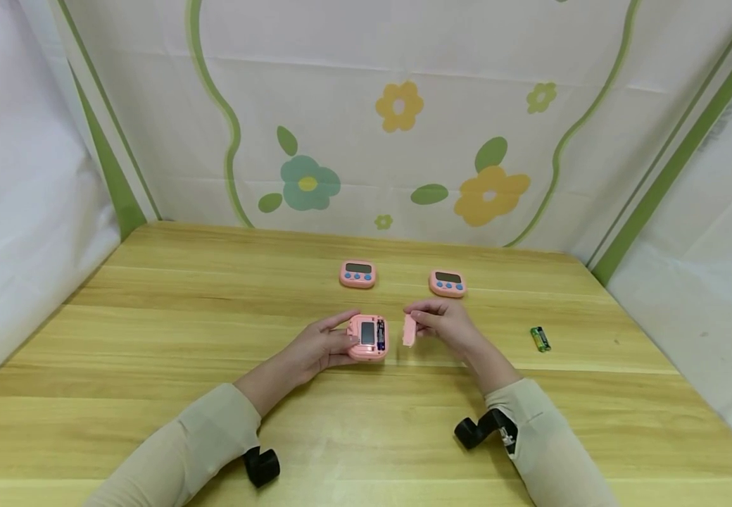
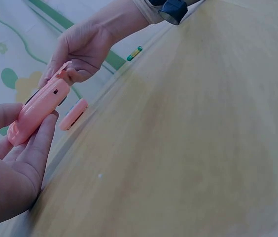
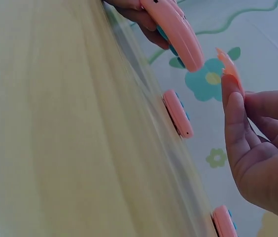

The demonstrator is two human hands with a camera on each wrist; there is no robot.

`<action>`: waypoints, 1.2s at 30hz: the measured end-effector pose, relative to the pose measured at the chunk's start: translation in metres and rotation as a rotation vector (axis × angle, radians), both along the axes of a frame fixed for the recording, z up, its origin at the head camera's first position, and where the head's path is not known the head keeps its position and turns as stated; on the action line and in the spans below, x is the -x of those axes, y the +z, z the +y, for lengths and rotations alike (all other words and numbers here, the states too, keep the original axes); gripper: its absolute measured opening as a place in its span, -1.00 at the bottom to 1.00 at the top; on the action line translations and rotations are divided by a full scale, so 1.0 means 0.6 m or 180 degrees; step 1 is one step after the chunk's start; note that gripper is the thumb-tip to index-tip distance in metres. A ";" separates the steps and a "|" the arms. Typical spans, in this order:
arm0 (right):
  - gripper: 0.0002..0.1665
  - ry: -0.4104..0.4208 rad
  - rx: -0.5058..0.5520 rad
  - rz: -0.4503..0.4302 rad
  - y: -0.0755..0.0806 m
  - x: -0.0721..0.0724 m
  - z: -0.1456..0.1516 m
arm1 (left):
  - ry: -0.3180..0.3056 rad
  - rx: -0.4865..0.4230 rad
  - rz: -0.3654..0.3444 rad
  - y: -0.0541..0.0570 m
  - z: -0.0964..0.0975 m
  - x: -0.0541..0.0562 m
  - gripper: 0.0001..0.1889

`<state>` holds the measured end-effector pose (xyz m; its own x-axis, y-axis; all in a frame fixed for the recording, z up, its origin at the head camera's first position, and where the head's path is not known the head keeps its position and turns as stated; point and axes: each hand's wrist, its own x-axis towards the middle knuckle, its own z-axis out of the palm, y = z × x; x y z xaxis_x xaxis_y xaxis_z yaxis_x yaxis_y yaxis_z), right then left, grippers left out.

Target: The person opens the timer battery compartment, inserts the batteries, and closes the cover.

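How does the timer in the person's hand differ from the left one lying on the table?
The held timer shows its back, with a battery exposed; the table timer shows its front, with a dark screen and three blue buttons. The held timer is gripped by the left hand; the table timer lies face up on the table. Both are pink with blue buttons.

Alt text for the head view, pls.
A person's left hand holds a pink timer, back toward the camera, its battery compartment open; the right hand pinches the detached pink cover beside it. Two more pink timers lie farther back on the wooden table; at right lies something green, likely one or two batteries.
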<state>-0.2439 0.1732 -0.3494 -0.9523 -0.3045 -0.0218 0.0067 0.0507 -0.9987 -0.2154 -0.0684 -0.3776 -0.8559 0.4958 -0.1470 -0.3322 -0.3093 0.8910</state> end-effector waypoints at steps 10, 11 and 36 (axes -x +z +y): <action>-0.74 0.0148 0.0102 -0.0115 -0.001 -0.010 -0.021 | 0.0017 0.0003 -0.0020 0.000 0.000 -0.001 -0.36; -0.73 0.0159 0.0058 -0.0099 -0.001 -0.010 -0.024 | 0.0024 0.0009 -0.0026 0.000 0.000 -0.001 -0.36; -0.71 0.0115 -0.0615 0.0383 0.001 -0.009 -0.056 | 0.0025 0.0054 -0.0025 0.003 0.001 -0.003 -0.38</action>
<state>-0.2382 0.1396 -0.3487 -0.9401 -0.3397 0.0301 -0.1172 0.2391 -0.9639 -0.2136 -0.0675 -0.3756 -0.8585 0.4865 -0.1620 -0.3369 -0.2969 0.8935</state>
